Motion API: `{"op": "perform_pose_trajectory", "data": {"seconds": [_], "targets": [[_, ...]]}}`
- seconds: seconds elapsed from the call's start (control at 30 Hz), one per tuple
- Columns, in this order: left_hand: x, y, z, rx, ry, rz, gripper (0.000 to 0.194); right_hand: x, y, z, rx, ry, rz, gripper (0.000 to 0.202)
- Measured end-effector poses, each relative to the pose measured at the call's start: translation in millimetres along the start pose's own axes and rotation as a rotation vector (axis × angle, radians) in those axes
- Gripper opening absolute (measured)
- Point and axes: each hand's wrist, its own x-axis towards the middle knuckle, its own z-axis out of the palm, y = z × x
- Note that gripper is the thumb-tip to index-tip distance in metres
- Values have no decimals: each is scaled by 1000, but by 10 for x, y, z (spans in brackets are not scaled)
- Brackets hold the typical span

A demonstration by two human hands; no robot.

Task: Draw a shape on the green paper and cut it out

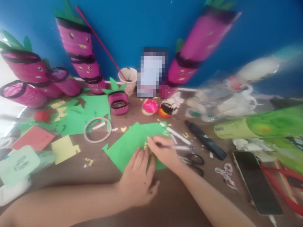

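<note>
Green paper sheets (123, 145) lie on the brown table in front of me. My left hand (139, 176) rests on their lower part, fingers stretched out and lying flat, beside a small yellow paper piece (145, 145). Close by on the right, my right hand (163, 151) is closed on a pen (180, 147) whose end points to the right. Its fingertips meet the green paper near the yellow piece. The pen's tip is hidden by the fingers. A white pen (178, 134) and black-handled scissors (195, 159) lie just right of the sheets.
Pink decorated cylinders (81, 41) stand along the blue wall. Behind the sheets are a pink paint cup (150, 107), a black paint cup (167, 108) and a paper cup (128, 80). A tape roll (97, 130) lies left; a black marker (205, 140) and a phone (258, 183) lie right.
</note>
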Motion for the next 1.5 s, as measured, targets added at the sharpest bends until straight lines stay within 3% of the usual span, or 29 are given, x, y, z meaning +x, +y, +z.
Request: {"op": "perform_pose_trajectory", "data": {"seconds": [1.07,1.5], "targets": [[6,-7,-11,-28,-52,-15,64,-14,-3,-2,3,90,6,45],[-5,-1,-6,-33,-37,-8,64,-8,-23,-11,-8,11,-1,44]]}}
